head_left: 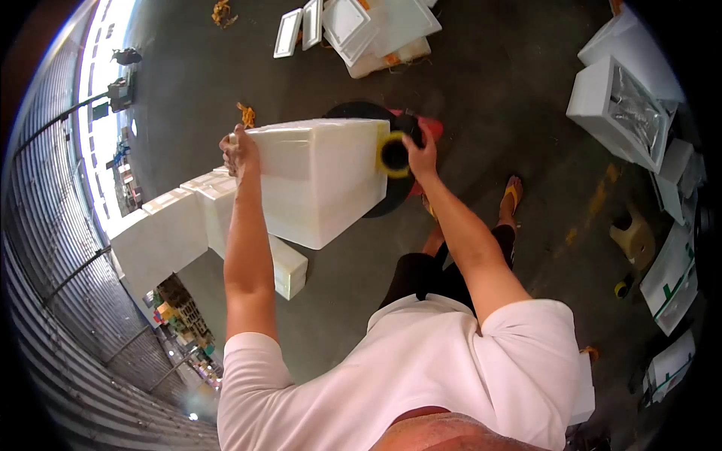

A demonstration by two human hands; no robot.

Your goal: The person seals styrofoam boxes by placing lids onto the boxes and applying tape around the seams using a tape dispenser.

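A large white foam box (pixel 312 180) stands in front of me above a round black base (pixel 376 204). My left hand (pixel 241 152) grips the box's upper left corner with its fingers curled over the edge. My right hand (pixel 423 155) is closed around a roll of yellow tape (pixel 394 155) at the right side of the box. The roll lies against that side, where yellowish tape shows. A red object (pixel 429 129) is partly hidden behind my right hand.
More white foam boxes (pixel 162 237) stand at the left, with a small one (pixel 289 269) near the large box. Foam lids (pixel 350 30) lie at the top. Open foam boxes (pixel 624 113), a beige stool (pixel 634 237) and another tape roll (pixel 621 289) are at the right.
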